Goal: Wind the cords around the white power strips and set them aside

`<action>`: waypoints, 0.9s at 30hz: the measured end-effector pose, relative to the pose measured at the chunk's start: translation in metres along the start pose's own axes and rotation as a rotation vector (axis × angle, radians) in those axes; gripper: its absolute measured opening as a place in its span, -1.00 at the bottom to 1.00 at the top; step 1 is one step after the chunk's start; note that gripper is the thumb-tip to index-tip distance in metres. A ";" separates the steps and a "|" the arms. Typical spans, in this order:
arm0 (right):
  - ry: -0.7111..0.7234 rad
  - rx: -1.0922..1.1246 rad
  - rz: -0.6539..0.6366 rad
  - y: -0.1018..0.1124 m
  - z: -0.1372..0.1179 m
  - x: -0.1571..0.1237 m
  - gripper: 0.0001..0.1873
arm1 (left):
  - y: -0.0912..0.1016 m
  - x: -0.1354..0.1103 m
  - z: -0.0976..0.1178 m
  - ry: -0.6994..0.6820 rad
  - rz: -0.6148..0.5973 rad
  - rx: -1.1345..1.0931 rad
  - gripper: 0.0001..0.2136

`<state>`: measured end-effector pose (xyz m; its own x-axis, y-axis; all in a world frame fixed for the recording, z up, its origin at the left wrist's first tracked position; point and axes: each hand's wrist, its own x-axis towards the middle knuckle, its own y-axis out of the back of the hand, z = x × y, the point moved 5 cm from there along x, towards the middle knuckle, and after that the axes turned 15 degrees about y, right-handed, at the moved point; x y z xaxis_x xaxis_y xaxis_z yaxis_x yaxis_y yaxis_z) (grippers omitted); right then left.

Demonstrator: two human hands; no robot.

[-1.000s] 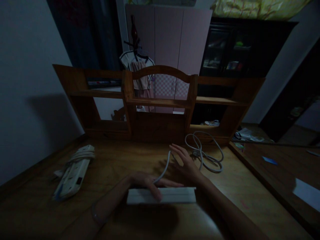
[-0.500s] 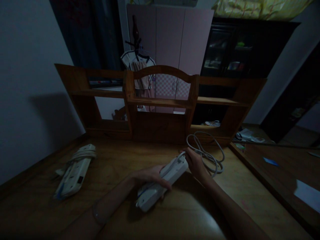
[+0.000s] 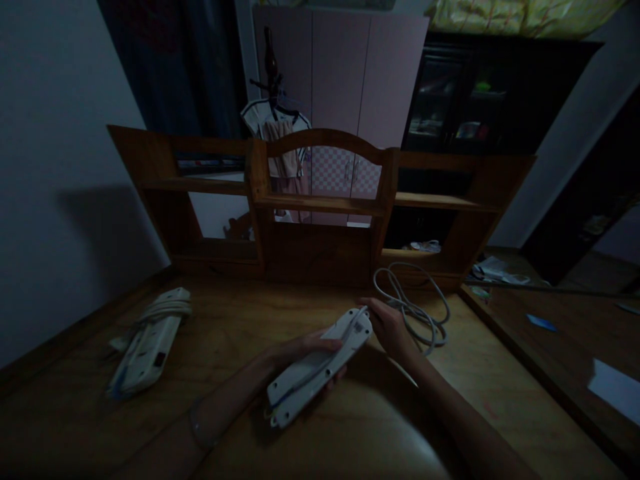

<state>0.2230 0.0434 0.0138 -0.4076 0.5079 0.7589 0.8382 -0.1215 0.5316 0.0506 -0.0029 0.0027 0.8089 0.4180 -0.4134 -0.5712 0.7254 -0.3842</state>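
Above the wooden desk, my left hand (image 3: 316, 345) is wrapped around the middle of a white power strip (image 3: 303, 385), thumb on top and fingertips below. The strip is tilted, its flat screwed face towards me, and a cable runs along it. At its far right end, my right hand (image 3: 391, 325) is closed on the cord (image 3: 365, 309); its fingertips are partly hidden. More of the grey cord (image 3: 443, 327) lies in loose loops on the desk beyond my right hand. A second power strip (image 3: 153, 343), its cable wound around it, rests on the left.
A wooden shelf unit (image 3: 320, 257) stands along the desk's back edge. The wall (image 3: 65, 233) borders the desk on the left. On the right, a lower brown surface holds a blue card (image 3: 541, 323) and a white paper sheet (image 3: 615, 390).
The power strip has rolled in my left hand, so its flat screwed face now shows. My right hand has stayed at the strip's far end, shifting slightly.
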 end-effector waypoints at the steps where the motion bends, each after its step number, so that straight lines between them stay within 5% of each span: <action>1: -0.005 0.008 -0.014 -0.001 -0.001 0.001 -0.73 | 0.000 0.000 0.000 0.008 -0.024 0.010 -0.53; 5: -0.072 0.030 -0.102 -0.008 -0.004 0.000 -0.70 | 0.000 0.005 -0.006 0.048 -0.127 0.054 -0.44; 11: -0.099 0.081 -0.109 -0.011 -0.005 -0.001 -0.53 | 0.010 0.018 -0.014 -0.066 -0.100 0.017 -0.49; 19: -0.104 0.079 -0.045 -0.010 -0.006 -0.002 -0.65 | 0.013 0.018 -0.016 -0.014 -0.070 -0.029 -0.59; 23: -0.109 0.089 -0.061 -0.014 -0.005 -0.003 -0.65 | 0.012 0.027 -0.013 -0.090 -0.155 -0.038 -0.61; 27: -0.115 0.039 -0.076 -0.017 0.003 -0.003 -0.69 | 0.016 0.028 -0.006 -0.177 -0.094 -0.064 -0.59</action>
<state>0.2113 0.0459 0.0016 -0.4285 0.6089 0.6675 0.8208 -0.0466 0.5694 0.0637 0.0173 -0.0200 0.8676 0.4440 -0.2238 -0.4952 0.7317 -0.4683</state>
